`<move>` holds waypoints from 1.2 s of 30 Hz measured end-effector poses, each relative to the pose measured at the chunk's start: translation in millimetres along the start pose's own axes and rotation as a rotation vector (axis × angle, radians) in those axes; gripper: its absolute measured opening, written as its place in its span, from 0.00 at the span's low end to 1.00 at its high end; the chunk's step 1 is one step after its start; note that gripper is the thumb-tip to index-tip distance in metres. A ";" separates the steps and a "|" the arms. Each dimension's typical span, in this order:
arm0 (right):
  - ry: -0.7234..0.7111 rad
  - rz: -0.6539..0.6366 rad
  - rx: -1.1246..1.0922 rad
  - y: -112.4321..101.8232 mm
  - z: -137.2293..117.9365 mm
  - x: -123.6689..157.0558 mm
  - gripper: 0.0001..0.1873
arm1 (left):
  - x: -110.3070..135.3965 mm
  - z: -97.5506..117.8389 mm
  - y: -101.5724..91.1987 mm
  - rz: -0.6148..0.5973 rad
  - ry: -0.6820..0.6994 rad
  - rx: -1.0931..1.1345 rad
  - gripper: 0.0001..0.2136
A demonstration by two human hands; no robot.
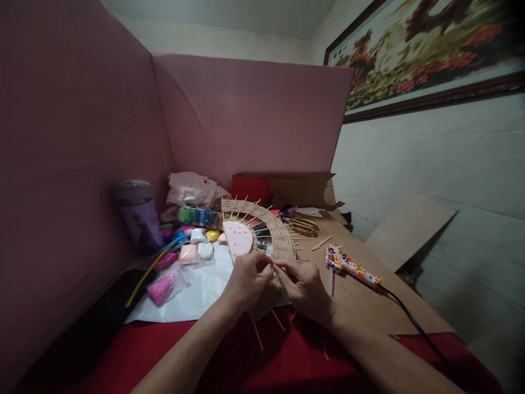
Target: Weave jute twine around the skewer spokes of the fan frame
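A half-ring of woven tan cord point(283, 235) with thin wooden sticks radiating through it lies before me, partly hidden by my hands. A white half-disc with pink dots point(238, 239) forms its centre. My left hand point(250, 276) is closed in a pinch over the lower part of the half-ring. My right hand point(305, 284) pinches too, its fingertips meeting those of the left. Whatever is between the fingertips is too small to make out. Several stick ends poke out below the hands, over the red cloth point(229, 355).
A flower-patterned glue gun point(353, 267) with a black cord rests at right on brown cardboard point(369, 303). Loose sticks point(322, 243) and gold-handled scissors point(303, 226) lie behind it. Bagged coloured clay point(188, 253) and a purple tumbler point(140, 219) stand left, by pink panels point(246, 115).
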State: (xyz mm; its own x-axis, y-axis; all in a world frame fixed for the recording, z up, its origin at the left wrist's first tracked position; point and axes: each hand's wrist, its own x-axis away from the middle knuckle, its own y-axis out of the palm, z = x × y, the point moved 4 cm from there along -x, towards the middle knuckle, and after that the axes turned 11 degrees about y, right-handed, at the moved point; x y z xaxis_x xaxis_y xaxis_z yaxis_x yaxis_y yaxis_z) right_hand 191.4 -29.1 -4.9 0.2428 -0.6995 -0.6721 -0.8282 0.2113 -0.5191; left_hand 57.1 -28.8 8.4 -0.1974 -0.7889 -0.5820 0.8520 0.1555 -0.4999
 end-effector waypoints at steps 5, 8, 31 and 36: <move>-0.002 -0.023 0.000 1.7 -3.5 0.9 0.10 | 3.0 4.0 4.0 0.090 0.004 -0.152 0.08; -0.007 -0.014 0.007 1.9 -5.6 0.4 0.11 | 3.2 7.2 4.5 0.116 0.011 -0.255 0.07; 0.017 0.069 -0.041 13.6 0.7 -8.8 0.10 | -4.0 8.0 1.0 0.148 -0.016 -0.540 0.07; 0.035 0.067 -0.057 16.6 4.2 -11.0 0.11 | -5.4 5.9 0.0 0.158 -0.039 -0.548 0.08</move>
State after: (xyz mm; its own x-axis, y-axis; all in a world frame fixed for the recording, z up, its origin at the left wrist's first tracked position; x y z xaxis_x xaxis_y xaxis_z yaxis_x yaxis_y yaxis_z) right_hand 177.1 -15.0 -8.4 0.1690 -0.7089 -0.6848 -0.8697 0.2196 -0.4420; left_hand 61.1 -28.1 15.3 -0.0612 -0.7504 -0.6582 0.4918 0.5511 -0.6741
